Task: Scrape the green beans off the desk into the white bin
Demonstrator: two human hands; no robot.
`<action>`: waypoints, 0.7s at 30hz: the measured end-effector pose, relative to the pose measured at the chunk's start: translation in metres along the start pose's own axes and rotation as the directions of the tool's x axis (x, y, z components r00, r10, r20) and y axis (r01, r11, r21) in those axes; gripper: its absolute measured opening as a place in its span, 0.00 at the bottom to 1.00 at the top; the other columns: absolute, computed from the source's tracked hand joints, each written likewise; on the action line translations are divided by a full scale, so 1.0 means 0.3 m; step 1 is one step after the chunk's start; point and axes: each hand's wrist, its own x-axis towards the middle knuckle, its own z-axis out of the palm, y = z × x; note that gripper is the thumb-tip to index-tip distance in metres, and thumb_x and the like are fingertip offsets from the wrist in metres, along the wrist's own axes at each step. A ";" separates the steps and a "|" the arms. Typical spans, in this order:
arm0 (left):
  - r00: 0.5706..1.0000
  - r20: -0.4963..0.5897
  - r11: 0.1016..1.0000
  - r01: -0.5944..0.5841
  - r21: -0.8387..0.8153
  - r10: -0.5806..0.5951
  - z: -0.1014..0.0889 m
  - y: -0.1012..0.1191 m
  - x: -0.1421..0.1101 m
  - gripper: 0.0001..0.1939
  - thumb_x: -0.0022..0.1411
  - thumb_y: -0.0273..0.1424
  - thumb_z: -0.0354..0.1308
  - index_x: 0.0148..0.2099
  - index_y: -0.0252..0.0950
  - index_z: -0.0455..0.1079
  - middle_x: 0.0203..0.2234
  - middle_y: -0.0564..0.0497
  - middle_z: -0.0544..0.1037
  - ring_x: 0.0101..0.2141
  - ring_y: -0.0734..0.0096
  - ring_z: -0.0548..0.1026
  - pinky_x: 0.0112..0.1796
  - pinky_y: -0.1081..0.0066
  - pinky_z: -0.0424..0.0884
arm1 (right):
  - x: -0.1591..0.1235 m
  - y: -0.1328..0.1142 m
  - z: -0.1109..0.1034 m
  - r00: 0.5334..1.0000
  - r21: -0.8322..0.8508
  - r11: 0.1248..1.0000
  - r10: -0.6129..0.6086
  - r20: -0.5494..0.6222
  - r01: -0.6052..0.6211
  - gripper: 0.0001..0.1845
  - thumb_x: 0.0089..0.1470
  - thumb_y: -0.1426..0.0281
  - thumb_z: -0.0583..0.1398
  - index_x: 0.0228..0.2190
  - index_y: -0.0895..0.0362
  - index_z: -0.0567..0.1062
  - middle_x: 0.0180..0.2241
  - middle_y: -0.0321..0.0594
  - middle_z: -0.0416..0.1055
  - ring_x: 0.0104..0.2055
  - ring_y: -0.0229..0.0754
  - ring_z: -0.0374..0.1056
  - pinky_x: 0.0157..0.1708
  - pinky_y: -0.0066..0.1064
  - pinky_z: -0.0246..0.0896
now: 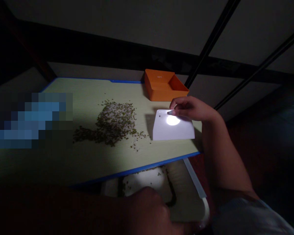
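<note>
My right hand pinches the top edge of a flat white scraper-like plate with a small hole in one corner. The plate is tilted with its lower edge at the tabletop, and a bright light spot glares on it. To its left lies a loose heap of small green-brown grains, with a darker trail to the left and stray bits near the plate. Low in the picture my left hand is in deep shadow over the area below the table's front edge. Its fingers are hidden, so any hold cannot be made out.
An orange open box stands at the back right of the pale tabletop, which has a blue rim. Below the front edge is a pale tray-like surface with a white patch and dark grains. A pixelated patch covers the left side.
</note>
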 end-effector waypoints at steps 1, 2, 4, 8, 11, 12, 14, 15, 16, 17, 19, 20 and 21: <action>0.999 0.023 1.000 -0.029 0.006 0.029 -0.008 0.002 0.002 0.23 0.60 0.38 0.53 0.58 0.50 0.63 0.17 0.56 0.72 0.17 0.71 0.68 0.22 0.73 0.61 | 0.003 0.002 0.004 1.000 -0.003 1.000 0.002 0.011 -0.002 0.13 0.50 0.63 0.62 0.30 0.59 0.68 0.17 0.29 0.59 0.18 0.27 0.51 0.16 0.22 0.44; 0.998 0.036 0.999 -0.045 0.002 0.045 -0.016 0.005 0.003 0.23 0.60 0.37 0.52 0.59 0.49 0.62 0.18 0.55 0.73 0.18 0.71 0.68 0.22 0.73 0.61 | 0.005 0.003 0.009 1.000 -0.007 1.000 0.003 0.022 -0.003 0.13 0.50 0.62 0.62 0.30 0.59 0.68 0.17 0.29 0.60 0.18 0.27 0.51 0.16 0.21 0.44; 0.999 0.032 1.000 -0.015 -0.008 0.016 -0.028 0.008 0.005 0.22 0.60 0.38 0.52 0.58 0.48 0.63 0.18 0.54 0.73 0.18 0.70 0.69 0.22 0.72 0.61 | 0.009 0.003 0.015 0.999 -0.018 1.000 0.002 0.040 -0.002 0.13 0.50 0.62 0.62 0.29 0.59 0.68 0.18 0.29 0.60 0.18 0.27 0.51 0.16 0.21 0.45; 0.999 -0.032 0.998 -0.038 -0.045 0.037 -0.025 0.006 0.003 0.20 0.60 0.37 0.51 0.56 0.47 0.66 0.17 0.55 0.71 0.18 0.70 0.69 0.22 0.72 0.62 | 0.008 -0.001 0.018 0.998 -0.025 1.000 0.014 0.054 -0.012 0.13 0.49 0.62 0.62 0.29 0.59 0.67 0.19 0.30 0.60 0.19 0.28 0.52 0.17 0.22 0.45; 0.996 -0.065 0.998 -0.056 -0.033 0.054 -0.012 0.004 0.000 0.22 0.60 0.37 0.52 0.57 0.48 0.64 0.16 0.54 0.71 0.18 0.69 0.69 0.22 0.71 0.62 | 0.007 -0.001 0.013 0.999 -0.072 0.997 0.028 0.029 -0.026 0.13 0.50 0.62 0.62 0.29 0.58 0.67 0.18 0.29 0.60 0.19 0.28 0.53 0.18 0.23 0.45; 0.997 -0.064 0.999 -0.044 -0.023 0.042 -0.010 0.004 -0.001 0.22 0.60 0.37 0.52 0.57 0.49 0.64 0.16 0.54 0.71 0.18 0.69 0.69 0.22 0.71 0.62 | 0.006 0.000 0.010 0.999 -0.094 0.995 0.035 0.016 -0.033 0.12 0.50 0.62 0.61 0.29 0.58 0.68 0.18 0.30 0.60 0.19 0.29 0.53 0.18 0.23 0.45; 0.998 -0.051 1.000 -0.025 -0.003 0.025 -0.011 0.005 -0.002 0.22 0.60 0.37 0.52 0.57 0.50 0.64 0.16 0.55 0.71 0.18 0.69 0.69 0.22 0.71 0.61 | 0.006 0.004 0.005 0.999 -0.131 0.990 0.047 -0.008 -0.048 0.11 0.50 0.63 0.61 0.29 0.58 0.68 0.19 0.30 0.61 0.19 0.29 0.54 0.18 0.24 0.46; 0.999 -0.043 1.000 -0.026 0.002 0.026 -0.014 0.004 -0.002 0.22 0.60 0.36 0.52 0.57 0.51 0.63 0.16 0.55 0.71 0.17 0.69 0.69 0.22 0.72 0.61 | 0.006 0.006 0.003 0.998 -0.144 0.988 0.052 -0.018 -0.054 0.11 0.50 0.63 0.61 0.29 0.58 0.68 0.19 0.30 0.61 0.20 0.29 0.54 0.18 0.24 0.46; 0.999 -0.036 0.999 -0.032 0.000 0.032 -0.019 0.004 -0.002 0.22 0.61 0.36 0.51 0.57 0.51 0.63 0.16 0.55 0.72 0.17 0.70 0.68 0.21 0.72 0.61 | 0.006 0.008 0.001 0.998 -0.156 0.986 0.055 -0.027 -0.059 0.11 0.51 0.63 0.60 0.29 0.58 0.67 0.18 0.30 0.61 0.20 0.29 0.54 0.18 0.24 0.46; 0.999 -0.035 0.999 -0.036 -0.002 0.036 -0.024 0.002 -0.003 0.21 0.61 0.37 0.51 0.57 0.51 0.63 0.16 0.55 0.72 0.17 0.70 0.68 0.21 0.72 0.61 | 0.006 0.008 -0.001 0.998 -0.166 0.984 0.057 -0.033 -0.062 0.11 0.51 0.64 0.60 0.29 0.58 0.67 0.18 0.30 0.60 0.19 0.29 0.53 0.18 0.24 0.45; 0.998 -0.035 0.999 -0.046 -0.007 0.046 -0.034 0.000 -0.004 0.21 0.62 0.38 0.49 0.58 0.50 0.62 0.17 0.55 0.72 0.17 0.70 0.68 0.21 0.72 0.61 | 0.006 0.007 -0.003 0.997 -0.172 0.983 0.057 -0.044 -0.064 0.10 0.52 0.64 0.60 0.29 0.58 0.67 0.18 0.30 0.60 0.19 0.29 0.53 0.18 0.24 0.45; 0.998 -0.034 0.999 -0.050 -0.005 0.049 -0.036 -0.002 -0.005 0.21 0.63 0.38 0.49 0.59 0.51 0.62 0.16 0.56 0.72 0.16 0.70 0.68 0.20 0.73 0.61 | 0.005 0.006 -0.005 0.997 -0.165 0.984 0.058 -0.048 -0.065 0.10 0.52 0.64 0.60 0.29 0.58 0.67 0.17 0.30 0.59 0.19 0.29 0.53 0.17 0.23 0.45; 0.998 -0.031 0.999 -0.050 -0.001 0.049 -0.037 -0.002 -0.006 0.22 0.63 0.39 0.50 0.59 0.51 0.61 0.16 0.56 0.72 0.16 0.71 0.68 0.20 0.73 0.60 | 0.003 0.004 -0.006 0.997 -0.154 0.986 0.056 -0.053 -0.064 0.10 0.52 0.64 0.59 0.29 0.58 0.67 0.17 0.29 0.59 0.18 0.29 0.53 0.17 0.23 0.45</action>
